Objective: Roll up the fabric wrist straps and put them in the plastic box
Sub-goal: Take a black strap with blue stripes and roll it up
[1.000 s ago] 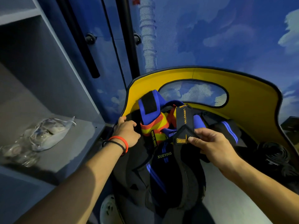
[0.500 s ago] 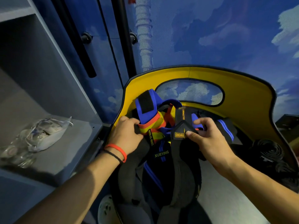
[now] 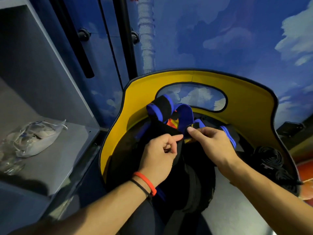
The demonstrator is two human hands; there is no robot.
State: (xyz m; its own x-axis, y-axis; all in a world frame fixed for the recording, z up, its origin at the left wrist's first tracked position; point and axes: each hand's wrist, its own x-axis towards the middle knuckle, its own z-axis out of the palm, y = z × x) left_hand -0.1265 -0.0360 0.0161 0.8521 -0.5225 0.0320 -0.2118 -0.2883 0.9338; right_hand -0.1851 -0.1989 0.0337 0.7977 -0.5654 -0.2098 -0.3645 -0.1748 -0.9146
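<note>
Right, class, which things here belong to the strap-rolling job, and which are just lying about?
Job: black strap, pinched by the right hand, left hand against it; blue-edged straps behind.
Lying about: clear bag on the shelf; coiled black cable; yellow panel.

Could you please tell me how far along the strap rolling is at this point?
Done: nothing looks rolled, and no box is in view. In hand: the right hand pinches the end of a black strap and the left hand grips it. Left: rolling it and the blue straps behind, then boxing them.
</note>
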